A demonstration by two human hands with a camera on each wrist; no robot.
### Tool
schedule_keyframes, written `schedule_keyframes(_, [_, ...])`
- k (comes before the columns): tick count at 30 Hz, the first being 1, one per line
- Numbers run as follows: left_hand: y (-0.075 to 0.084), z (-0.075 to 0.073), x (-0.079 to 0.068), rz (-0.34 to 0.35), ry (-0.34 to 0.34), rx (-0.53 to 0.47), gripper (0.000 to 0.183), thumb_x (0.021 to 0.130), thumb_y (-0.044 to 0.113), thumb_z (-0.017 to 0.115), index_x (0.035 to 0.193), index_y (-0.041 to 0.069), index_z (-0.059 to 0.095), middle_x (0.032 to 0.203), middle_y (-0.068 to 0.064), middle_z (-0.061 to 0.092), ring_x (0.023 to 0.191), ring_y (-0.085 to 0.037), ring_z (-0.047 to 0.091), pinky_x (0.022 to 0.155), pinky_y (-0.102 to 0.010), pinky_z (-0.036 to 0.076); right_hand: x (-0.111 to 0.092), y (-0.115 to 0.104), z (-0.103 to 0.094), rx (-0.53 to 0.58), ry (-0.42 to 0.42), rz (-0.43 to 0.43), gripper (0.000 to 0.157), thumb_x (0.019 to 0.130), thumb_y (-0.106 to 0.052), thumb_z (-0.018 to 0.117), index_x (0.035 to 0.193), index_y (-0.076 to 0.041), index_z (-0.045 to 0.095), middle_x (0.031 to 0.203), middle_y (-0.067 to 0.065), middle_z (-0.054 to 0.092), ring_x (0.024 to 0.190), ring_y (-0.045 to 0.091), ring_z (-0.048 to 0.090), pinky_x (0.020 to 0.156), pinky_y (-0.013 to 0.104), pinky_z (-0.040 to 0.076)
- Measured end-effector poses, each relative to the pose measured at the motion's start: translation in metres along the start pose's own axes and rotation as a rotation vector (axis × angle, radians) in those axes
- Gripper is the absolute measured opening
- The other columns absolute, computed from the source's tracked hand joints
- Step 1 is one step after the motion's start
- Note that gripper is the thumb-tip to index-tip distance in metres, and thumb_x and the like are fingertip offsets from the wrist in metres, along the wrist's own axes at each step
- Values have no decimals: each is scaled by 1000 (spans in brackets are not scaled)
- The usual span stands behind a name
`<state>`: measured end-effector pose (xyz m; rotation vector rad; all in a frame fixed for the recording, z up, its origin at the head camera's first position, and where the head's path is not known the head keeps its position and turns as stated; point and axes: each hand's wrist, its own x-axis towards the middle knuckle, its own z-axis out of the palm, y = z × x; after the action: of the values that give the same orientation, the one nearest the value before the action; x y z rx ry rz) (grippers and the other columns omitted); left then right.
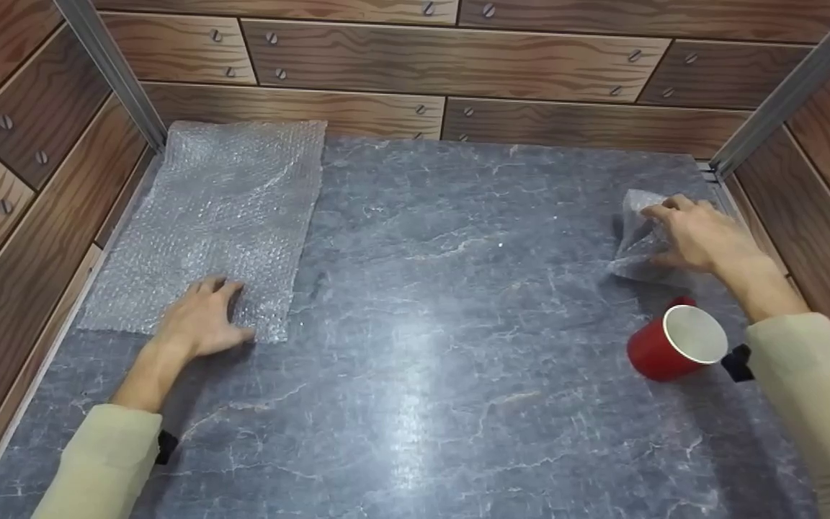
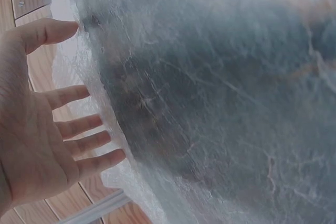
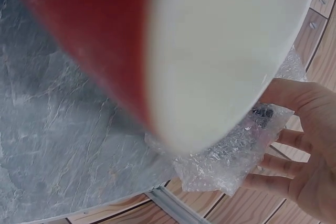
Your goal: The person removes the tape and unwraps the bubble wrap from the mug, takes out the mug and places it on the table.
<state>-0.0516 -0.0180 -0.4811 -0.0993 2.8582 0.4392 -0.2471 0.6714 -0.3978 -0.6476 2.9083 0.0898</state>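
A large flat sheet of bubble wrap (image 1: pixel 228 216) lies at the left of the tabletop. My left hand (image 1: pixel 202 321) is over its near edge, thumb spread from loosely bent fingers; the left wrist view shows the fingertips (image 2: pixel 116 157) right at the wrap's border. At the far right, my right hand (image 1: pixel 707 234) grips a smaller, crumpled piece of bubble wrap (image 1: pixel 635 234), thumb on one side and fingers on the other. A dark patch shows through this piece (image 3: pixel 226 161) in the right wrist view. Beneath my right forearm stands a red mug (image 1: pixel 656 353) with a white inside.
The grey marbled tabletop (image 1: pixel 415 303) spans the space between both arms. Wood-patterned panels (image 1: pixel 451 61) wall it in at the back and both sides. Metal posts rise at the left (image 1: pixel 116 72) and right (image 1: pixel 782 94) back corners.
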Motion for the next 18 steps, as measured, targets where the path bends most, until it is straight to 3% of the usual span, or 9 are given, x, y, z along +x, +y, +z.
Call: schedule_keyframes(18, [1, 1, -1, 8, 20, 9, 96, 85, 47, 77, 161, 5, 37, 167, -36, 24, 150, -62, 28, 115, -83, 29, 2, -29, 3, -1, 71, -81, 75, 84, -27, 85, 149, -6, 53, 145, 32, 50, 121, 63, 54, 96, 81, 47])
